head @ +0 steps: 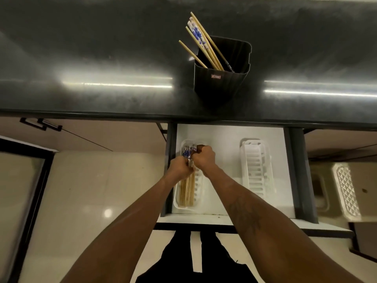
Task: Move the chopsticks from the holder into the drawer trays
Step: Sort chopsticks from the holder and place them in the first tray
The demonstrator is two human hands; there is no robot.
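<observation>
A black holder (219,82) stands on the dark counter, with several wooden and blue-patterned chopsticks (201,40) leaning out to the left. Below, the open drawer (224,137) holds two white slotted trays. In the left tray (199,186) lies a bundle of chopsticks (186,190), wooden ends toward me and blue-patterned ends away. My left hand (180,167) and my right hand (205,157) are both closed on that bundle near its far end, over the left tray. The right tray (256,168) has nothing in it.
The dark glossy counter (102,58) runs across the top, its front edge overhanging the drawer's back. Closed cabinet fronts flank the drawer. At the right, lower down, sits a clear patterned container (346,193). My legs and pale floor tiles show below.
</observation>
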